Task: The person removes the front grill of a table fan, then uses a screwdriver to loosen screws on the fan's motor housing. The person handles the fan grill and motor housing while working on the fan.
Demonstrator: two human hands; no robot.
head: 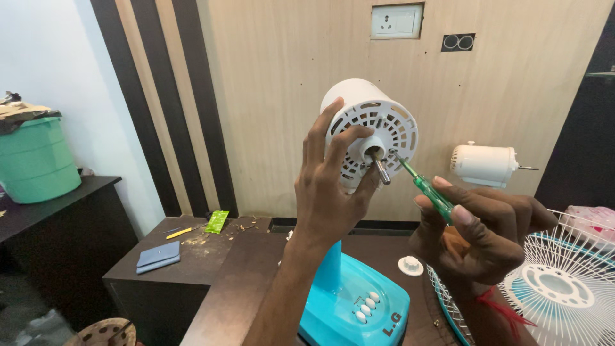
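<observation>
My left hand holds up a white vented fan motor housing with a metal shaft sticking out of its front. My right hand grips a green-handled screwdriver, its tip set against the housing face just right of the shaft. Below my left arm stands the teal fan base with a row of white buttons.
A second white motor unit sits further right. White and teal fan grilles lie at the lower right. A white round cap rests on the dark table. A green bucket stands left. A yellow tool and a blue wallet lie on a low cabinet.
</observation>
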